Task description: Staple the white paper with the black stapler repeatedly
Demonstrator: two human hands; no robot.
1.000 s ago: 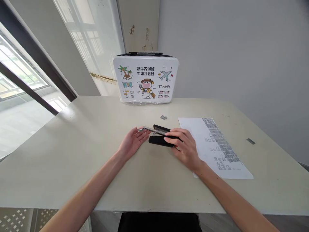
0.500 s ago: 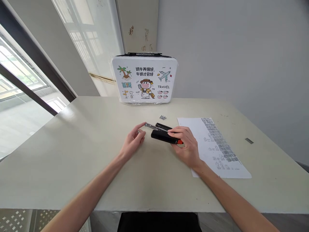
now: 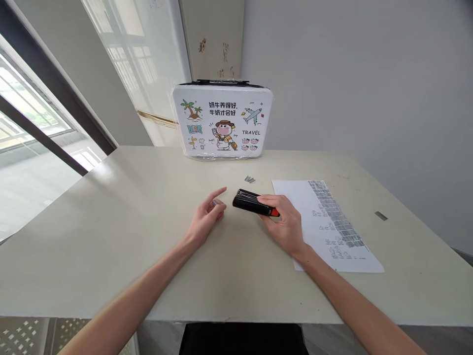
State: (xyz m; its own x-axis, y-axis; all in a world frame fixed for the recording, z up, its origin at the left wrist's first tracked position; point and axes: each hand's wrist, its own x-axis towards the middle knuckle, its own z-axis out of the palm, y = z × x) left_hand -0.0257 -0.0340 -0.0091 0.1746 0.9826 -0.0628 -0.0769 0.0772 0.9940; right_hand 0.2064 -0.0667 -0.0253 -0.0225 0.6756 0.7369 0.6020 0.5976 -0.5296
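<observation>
In my right hand (image 3: 283, 217) is a black stapler (image 3: 248, 203) with a red end, held just above the table. The fingers and thumb close round its rear part. Its metal channel lies down inside the black body. Left of the stapler's front is my left hand (image 3: 207, 217), index finger stretched out and apart from the stapler. Its other fingers curl in with the thumb on a small grey strip of staples (image 3: 215, 202), mostly hidden. Several short strips of staples (image 3: 250, 179) lie on the table beyond the stapler.
A printed sheet of paper (image 3: 310, 222) lies under my right forearm. Another strip of staples (image 3: 381, 216) rests on the table (image 3: 92, 246) at the right. A white cartoon case (image 3: 223, 121) in clear wrap stands at the back. Windows are on the left.
The stapler's metal channel, which stuck out toward my left index finger, is now down in the body. That finger has come away from it. The right hand keeps its hold.
</observation>
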